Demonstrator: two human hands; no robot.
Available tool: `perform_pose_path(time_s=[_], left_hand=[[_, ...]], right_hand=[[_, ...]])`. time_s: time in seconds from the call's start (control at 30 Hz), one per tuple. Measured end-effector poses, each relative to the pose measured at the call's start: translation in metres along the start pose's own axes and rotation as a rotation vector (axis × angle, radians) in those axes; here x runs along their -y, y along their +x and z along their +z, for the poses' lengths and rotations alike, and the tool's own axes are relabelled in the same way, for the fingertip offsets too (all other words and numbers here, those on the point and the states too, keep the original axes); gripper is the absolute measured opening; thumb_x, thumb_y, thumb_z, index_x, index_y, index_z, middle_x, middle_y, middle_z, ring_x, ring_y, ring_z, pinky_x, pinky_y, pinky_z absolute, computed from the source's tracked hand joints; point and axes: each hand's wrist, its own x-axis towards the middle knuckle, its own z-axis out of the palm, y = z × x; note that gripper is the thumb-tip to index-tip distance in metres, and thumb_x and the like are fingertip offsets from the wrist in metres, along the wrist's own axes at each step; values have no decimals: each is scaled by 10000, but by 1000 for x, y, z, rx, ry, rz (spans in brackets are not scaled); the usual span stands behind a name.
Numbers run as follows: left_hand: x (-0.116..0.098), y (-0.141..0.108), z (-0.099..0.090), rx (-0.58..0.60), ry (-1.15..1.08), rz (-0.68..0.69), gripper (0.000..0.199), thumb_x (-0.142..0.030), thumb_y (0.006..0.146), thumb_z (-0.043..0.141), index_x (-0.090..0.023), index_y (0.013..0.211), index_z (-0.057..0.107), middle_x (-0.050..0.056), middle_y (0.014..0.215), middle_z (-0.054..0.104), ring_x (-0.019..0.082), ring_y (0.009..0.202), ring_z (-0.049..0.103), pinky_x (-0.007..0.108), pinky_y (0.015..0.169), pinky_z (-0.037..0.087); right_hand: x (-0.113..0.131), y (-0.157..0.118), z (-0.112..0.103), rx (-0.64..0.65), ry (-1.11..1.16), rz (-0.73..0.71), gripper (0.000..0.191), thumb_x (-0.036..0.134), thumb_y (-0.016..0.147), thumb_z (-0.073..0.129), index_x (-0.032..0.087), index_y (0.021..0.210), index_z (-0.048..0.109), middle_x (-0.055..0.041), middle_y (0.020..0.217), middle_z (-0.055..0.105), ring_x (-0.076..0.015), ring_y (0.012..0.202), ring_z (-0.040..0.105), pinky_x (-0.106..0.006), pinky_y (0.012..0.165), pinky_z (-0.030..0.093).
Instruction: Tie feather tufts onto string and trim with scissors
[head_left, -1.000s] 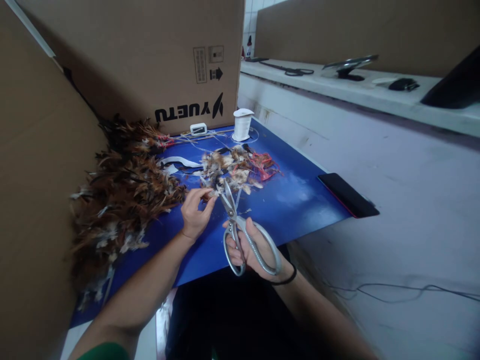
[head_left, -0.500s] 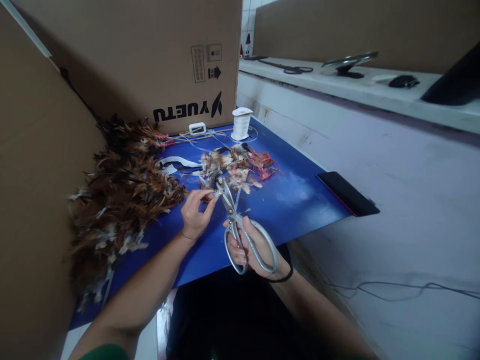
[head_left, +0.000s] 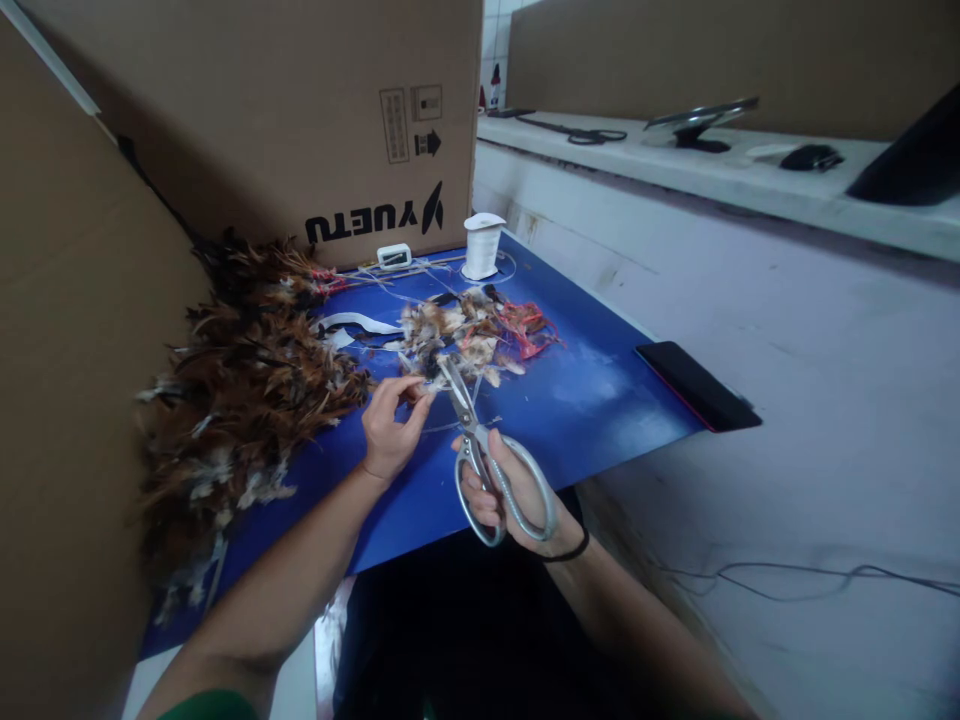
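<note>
Head view: left hand in a pinch grip on a feather tuft, right hand clamped around silver scissors.

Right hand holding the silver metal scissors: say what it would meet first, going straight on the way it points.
The right hand, scissors leading, would likely first meet the loose brown-and-cream feather pile by the blade tips; exact depth is unclear.
</note>
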Motion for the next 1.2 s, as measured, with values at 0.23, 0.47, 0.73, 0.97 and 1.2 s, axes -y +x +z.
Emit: perform_pose_path(time_s=[0.23, 0.47, 0.73, 0.97, 1.2], left_hand=[[12, 6, 7, 6, -533, -603, 320, -316, 759, 694, -191, 1039, 601, 10, 860, 614, 129, 685, 660, 278, 667, 546], [15, 11, 3, -39, -791, -862, 344, -422, 779, 651, -151, 988, 618, 45, 800, 675, 159, 688, 673, 346, 703, 575], [10, 22, -10, -31, -624, -812, 369, -481, 832, 561, -163, 1010, 619, 69, 852, 695, 169, 730, 663, 322, 667, 566], [-4, 36, -38, 108, -312, -597, 426, -512, 864, 503, -162, 1086, 602, 80, 858, 693, 163, 717, 667, 278, 611, 553], [-7, 30, -93, 111, 172, -455, 407, -438, 865, 525, -165, 1161, 585, 77, 912, 694, 173, 800, 676, 288, 695, 558]], right_hand=[[22, -9, -17, 19, -66, -29, 584, 693, 736, 569, 226, 1081, 500, 33, 694, 503, -76, 499, 422, -213, 452, 350], [76, -28, -69, -139, -745, -184, 553, 615, 739, 615, 241, 1135, 514, 21, 731, 531, -102, 535, 476, -238, 480, 373], [127, -26, -116, -414, -1838, -288, 531, 505, 720, 635, 231, 1175, 615, -63, 1046, 702, -254, 884, 663, -337, 761, 482], [137, -15, -148, -443, -1979, -232, 493, 402, 729, 585, 216, 1184, 620, -72, 1020, 721, -238, 805, 681, -313, 719, 489], [143, -11, -165, -537, -2053, -189, 490, 456, 739, 577, 240, 1178, 615, -98, 942, 714, -269, 800, 672, -342, 697, 487]])
